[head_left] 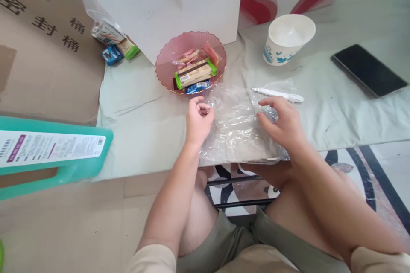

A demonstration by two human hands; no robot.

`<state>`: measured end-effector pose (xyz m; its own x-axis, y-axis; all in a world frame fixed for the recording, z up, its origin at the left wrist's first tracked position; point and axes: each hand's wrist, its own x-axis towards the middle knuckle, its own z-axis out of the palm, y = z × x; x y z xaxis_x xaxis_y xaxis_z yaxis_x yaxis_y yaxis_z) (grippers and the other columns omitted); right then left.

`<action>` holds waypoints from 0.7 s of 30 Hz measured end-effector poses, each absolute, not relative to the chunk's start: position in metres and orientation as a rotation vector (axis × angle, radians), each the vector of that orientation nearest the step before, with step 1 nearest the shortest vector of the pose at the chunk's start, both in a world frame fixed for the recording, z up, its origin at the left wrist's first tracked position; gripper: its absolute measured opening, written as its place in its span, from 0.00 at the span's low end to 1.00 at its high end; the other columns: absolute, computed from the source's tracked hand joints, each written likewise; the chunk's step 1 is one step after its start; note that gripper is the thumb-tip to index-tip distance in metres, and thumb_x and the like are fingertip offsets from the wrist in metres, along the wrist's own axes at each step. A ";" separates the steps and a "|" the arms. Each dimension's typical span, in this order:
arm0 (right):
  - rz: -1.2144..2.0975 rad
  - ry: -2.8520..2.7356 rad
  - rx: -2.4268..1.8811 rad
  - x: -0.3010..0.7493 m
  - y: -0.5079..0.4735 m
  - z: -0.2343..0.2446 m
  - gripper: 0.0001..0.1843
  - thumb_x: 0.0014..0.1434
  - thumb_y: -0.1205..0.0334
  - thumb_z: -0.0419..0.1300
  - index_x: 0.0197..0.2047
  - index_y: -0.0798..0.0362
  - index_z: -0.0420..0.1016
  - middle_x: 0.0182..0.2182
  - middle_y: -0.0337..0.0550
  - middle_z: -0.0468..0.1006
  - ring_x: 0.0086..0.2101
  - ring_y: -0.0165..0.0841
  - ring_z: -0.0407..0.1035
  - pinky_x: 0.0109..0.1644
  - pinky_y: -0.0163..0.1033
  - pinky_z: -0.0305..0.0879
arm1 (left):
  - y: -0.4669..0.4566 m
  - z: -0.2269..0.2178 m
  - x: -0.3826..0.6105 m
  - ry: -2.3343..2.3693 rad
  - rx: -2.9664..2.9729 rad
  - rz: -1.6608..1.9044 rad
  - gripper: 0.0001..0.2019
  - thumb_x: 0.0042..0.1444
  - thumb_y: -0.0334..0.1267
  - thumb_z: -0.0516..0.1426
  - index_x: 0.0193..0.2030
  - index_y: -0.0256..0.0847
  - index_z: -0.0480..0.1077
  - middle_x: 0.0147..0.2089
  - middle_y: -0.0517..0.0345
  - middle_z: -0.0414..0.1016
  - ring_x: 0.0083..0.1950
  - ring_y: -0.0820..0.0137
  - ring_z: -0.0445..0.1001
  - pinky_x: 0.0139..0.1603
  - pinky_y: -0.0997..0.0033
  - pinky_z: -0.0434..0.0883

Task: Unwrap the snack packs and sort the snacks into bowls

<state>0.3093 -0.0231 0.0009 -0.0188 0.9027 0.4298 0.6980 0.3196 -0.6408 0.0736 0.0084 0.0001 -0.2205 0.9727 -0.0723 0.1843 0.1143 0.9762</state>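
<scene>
From my seat away from the rig, I see a crumpled transparent plastic sheet (237, 134) at the centre of the frame, lying between both hands. The left hand (199, 120) is at its left margin, the right hand (283, 123) over its right side, so neither is plainly nearer. The sheet looks about as wide as deep, and I make out no firm long axis. The right thumb and forefinger are spread apart; the left fingers curl in towards the thumb, and I can't tell whether they pinch a bit of plastic, as the detail there is blurred.

Just above the right fingertips, a slim white piece (278, 94) points left to right, dipping slightly rightward; the right hand is nearer to it. Just above the left hand, a pink bowl (162, 62) holds wrapped snacks (195, 73).

The pale tablecloth (137, 145) is wrinkled, and the sheet reaches its near edge. A paper cup (278, 42) stands at upper right, a phone (368, 69) lies farther right, and a white box (185, 4) backs the bowl.
</scene>
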 end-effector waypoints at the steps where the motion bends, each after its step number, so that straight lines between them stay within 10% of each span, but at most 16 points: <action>1: 0.303 -1.749 -1.453 0.313 -0.023 0.002 0.10 0.58 0.63 0.60 0.45 0.46 0.75 0.42 0.45 0.82 0.43 0.42 0.78 0.48 0.51 0.75 | 0.009 0.001 0.072 1.511 1.116 1.176 0.14 0.49 0.28 0.62 0.44 0.42 0.70 0.31 0.65 0.72 0.31 0.76 0.71 0.37 0.75 0.70; 8: 0.250 -1.463 -1.611 0.345 -0.010 -0.005 0.23 0.55 0.63 0.65 0.55 0.47 0.70 0.51 0.51 0.76 0.51 0.46 0.75 0.55 0.58 0.74 | 0.003 0.026 0.056 1.036 0.883 1.185 0.14 0.37 0.34 0.67 0.22 0.40 0.63 0.47 0.56 0.78 0.52 0.61 0.79 0.40 0.67 0.80; 15: 1.155 -1.119 -1.379 0.340 -0.013 -0.002 0.40 0.52 0.51 0.71 0.65 0.43 0.61 0.62 0.53 0.72 0.63 0.48 0.70 0.65 0.60 0.70 | 0.000 0.023 0.030 0.794 0.780 1.203 0.27 0.40 0.44 0.62 0.19 0.38 0.44 0.50 0.54 0.82 0.57 0.45 0.78 0.32 0.54 0.81; 21: 1.722 -0.971 -1.248 0.325 -0.020 0.019 0.24 0.48 0.48 0.74 0.44 0.49 0.74 0.45 0.46 0.81 0.45 0.38 0.78 0.49 0.46 0.78 | -0.003 0.019 0.021 1.046 0.688 1.348 0.23 0.40 0.53 0.61 0.23 0.41 0.52 0.50 0.55 0.82 0.50 0.45 0.81 0.30 0.52 0.79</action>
<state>0.3245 -0.0204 0.0189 -0.2114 0.9060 -0.3667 -0.1545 -0.4015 -0.9027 0.0209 -0.0032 0.0189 -0.0885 0.9755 -0.2012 -0.4374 0.1434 0.8878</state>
